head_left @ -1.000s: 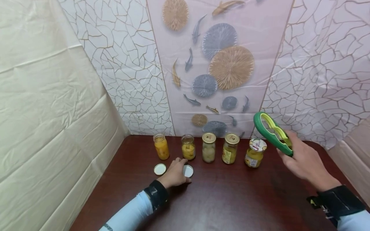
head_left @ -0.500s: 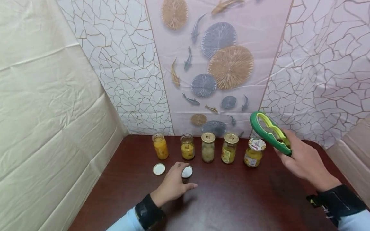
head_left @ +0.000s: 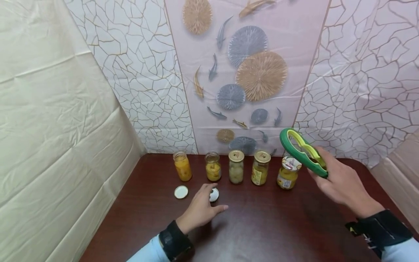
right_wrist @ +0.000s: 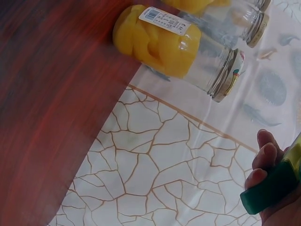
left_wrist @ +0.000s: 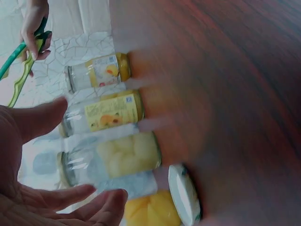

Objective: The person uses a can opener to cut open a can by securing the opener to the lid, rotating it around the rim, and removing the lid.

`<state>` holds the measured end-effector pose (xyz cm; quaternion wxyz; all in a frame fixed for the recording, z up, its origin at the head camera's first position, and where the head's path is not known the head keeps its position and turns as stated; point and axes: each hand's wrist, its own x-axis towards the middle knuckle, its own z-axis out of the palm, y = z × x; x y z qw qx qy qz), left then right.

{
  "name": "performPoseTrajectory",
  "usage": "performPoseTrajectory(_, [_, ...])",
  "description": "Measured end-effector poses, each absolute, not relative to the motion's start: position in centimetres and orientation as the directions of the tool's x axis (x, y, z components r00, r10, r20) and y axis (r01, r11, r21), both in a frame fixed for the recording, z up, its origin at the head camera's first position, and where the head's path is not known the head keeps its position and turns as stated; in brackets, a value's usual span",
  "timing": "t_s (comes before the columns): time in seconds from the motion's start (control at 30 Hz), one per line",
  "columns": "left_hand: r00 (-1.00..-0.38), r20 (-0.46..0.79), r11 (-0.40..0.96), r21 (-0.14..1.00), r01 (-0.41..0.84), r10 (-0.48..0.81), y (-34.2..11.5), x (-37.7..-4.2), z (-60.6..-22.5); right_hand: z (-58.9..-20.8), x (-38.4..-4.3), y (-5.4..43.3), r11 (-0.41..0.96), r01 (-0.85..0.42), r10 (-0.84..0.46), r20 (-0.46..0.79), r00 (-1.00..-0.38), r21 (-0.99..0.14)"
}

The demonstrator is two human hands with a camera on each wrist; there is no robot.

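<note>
In the head view my left hand [head_left: 198, 211] hovers low over the table, thumb and fingers spread apart with nothing between them. Just beyond its fingertips lies a jar lid [head_left: 214, 195], white inside facing up and partly hidden by the fingers; the left wrist view also shows this lid [left_wrist: 184, 195]. A second lid [head_left: 181, 192] rests further left. My right hand [head_left: 342, 182] grips a green jar opener [head_left: 302, 154], raised in front of and above the right-end jar [head_left: 288, 174], apart from its white patterned lid.
Two lidless jars with yellow fruit stand at the back left, the outer jar [head_left: 182, 167] and its neighbour [head_left: 213, 168]. Beside them are two gold-lidded jars, one with pale fruit [head_left: 236, 169] and one with a yellow label [head_left: 260, 170]. A patterned cloth backdrop [head_left: 255, 120] rises behind the dark table [head_left: 248, 225].
My left hand has drawn back from around the lid towards me, its thumb and fingers opening wider. The right hand has shifted slightly left with the jar opener.
</note>
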<state>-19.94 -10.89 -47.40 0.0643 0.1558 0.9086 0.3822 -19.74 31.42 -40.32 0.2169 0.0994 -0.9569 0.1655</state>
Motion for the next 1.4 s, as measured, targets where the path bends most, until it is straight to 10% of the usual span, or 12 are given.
performPoseTrajectory(0.47, [-0.927, -0.187, 0.602, 0.797, 0.051, 0.326, -5.5, -25.2, -49.6, -41.4, -18.6, 31.2, 0.926, -0.294, -0.174, 0.425, -0.888, -0.236])
performPoseTrajectory(1.4, [-0.988, -0.016, 0.271, 0.962, 0.027, 0.156, -1.5, -29.7, -51.8, -40.9, -17.0, 29.2, 0.91, -0.333, -0.218, 0.401, -0.89, -0.245])
